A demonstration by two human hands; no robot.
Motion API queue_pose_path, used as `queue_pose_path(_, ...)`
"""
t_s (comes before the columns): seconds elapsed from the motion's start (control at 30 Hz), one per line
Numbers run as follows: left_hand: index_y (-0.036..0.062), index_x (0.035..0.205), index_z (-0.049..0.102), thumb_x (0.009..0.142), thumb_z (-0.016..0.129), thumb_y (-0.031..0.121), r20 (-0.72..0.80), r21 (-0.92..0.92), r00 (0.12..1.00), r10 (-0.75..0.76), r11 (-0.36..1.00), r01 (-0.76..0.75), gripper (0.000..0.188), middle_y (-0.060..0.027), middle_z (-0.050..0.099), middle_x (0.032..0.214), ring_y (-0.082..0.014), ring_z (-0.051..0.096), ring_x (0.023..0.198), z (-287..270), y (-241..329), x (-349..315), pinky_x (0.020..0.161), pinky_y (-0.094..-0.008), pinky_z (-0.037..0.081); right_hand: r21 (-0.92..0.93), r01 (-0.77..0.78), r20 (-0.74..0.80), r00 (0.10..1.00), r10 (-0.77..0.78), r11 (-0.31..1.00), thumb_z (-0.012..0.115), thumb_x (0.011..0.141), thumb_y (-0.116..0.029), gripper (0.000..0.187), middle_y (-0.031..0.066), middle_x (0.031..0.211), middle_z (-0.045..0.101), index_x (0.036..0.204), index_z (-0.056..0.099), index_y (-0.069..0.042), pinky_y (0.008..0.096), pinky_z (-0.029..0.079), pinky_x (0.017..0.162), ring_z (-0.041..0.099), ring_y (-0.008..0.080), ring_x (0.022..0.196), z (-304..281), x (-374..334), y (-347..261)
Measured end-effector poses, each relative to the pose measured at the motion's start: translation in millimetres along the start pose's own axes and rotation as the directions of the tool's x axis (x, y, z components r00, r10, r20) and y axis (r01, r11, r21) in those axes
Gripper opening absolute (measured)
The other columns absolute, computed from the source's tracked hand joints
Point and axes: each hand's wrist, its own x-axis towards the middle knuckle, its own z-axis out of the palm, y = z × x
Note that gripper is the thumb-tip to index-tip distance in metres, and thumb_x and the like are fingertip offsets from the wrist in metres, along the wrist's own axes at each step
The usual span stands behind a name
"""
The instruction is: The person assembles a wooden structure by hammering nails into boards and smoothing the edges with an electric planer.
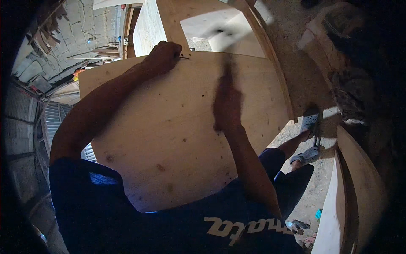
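Pale wood board (169,135) mid-frame. Right hand (227,106), right of centre, blurred: fingers closed round hammer-like tool (228,70). Left hand (163,58), upper centre: fingers bunched beside dark nail (185,57) near board's far edge, can't tell if pinching it. Wooden frame (172,25) beyond, top.

The left arm (95,108) bends outward, left hand (163,57) curled near the far edge of the panel (169,131). The right hand (227,106), clenched, is blurred.

A dark blue shirt (169,233) — short-sleeved — bears pale lettering (229,228).
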Motion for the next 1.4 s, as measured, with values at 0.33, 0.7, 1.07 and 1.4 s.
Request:
queue_pose_path(0.33,0.0015,0.100,0.062,0.089,0.066,0.010,0.006,0.142,0.990,-0.143,0.980,0.141,0.015,-0.0170,0.068,0.096,-0.0315,0.067,0.092,24.2,8.8,-7.5,0.081,-0.0468,0.052,0.211,-0.455,0.117,0.891,0.440,0.865,0.050,0.104,-0.022,0.052,0.0160,0.080,0.062,0.150,0.038,-0.001,0.0423,0.051,0.062,0.058,0.0224,0.063,-126.3,-66.0,28.8)
queue_pose_path(0.7,0.0021,0.097,0.058,0.096,0.065,0.015,-0.174,0.229,0.926,0.336,0.928,-0.294,0.015,-0.0149,0.066,0.091,-0.0328,0.067,0.084,24.3,162.1,-54.3,0.077,-0.0481,0.053,-0.416,-0.438,-0.113,0.894,0.433,0.797,0.057,0.100,-0.027,0.053,0.0296,0.112,0.067,0.143,0.046,0.002,0.0494,0.051,0.088,0.065,0.0446,0.105,-269.3,-298.0,129.8)
queue_pose_path(1.07,0.0038,0.106,0.065,0.096,0.067,0.021,-0.652,-0.112,0.744,0.144,0.953,-0.282,0.019,-0.0156,0.067,0.104,-0.0331,0.066,0.103,-53.7,114.9,-243.8,0.091,-0.0449,0.051,-0.470,-0.667,-0.148,0.705,0.693,0.578,0.055,0.097,-0.031,0.058,0.0347,0.130,0.059,0.144,0.044,0.002,0.0551,0.045,0.103,0.056,0.0505,0.123,-384.9,-424.7,94.6)
queue_pose_path(1.4,0.0062,0.098,0.070,0.092,0.070,0.026,-0.710,-0.532,0.593,-0.379,0.840,-0.100,0.020,-0.0103,0.071,0.093,-0.0300,0.067,0.100,-20.2,91.0,-286.1,0.089,-0.0410,0.053,-0.675,-0.625,-0.195,0.664,0.722,0.392,0.060,0.094,-0.020,0.035,0.0258,0.097,0.071,0.127,0.056,-0.008,0.0529,0.058,0.068,0.072,0.0431,0.086,-447.2,-471.5,-4.8)
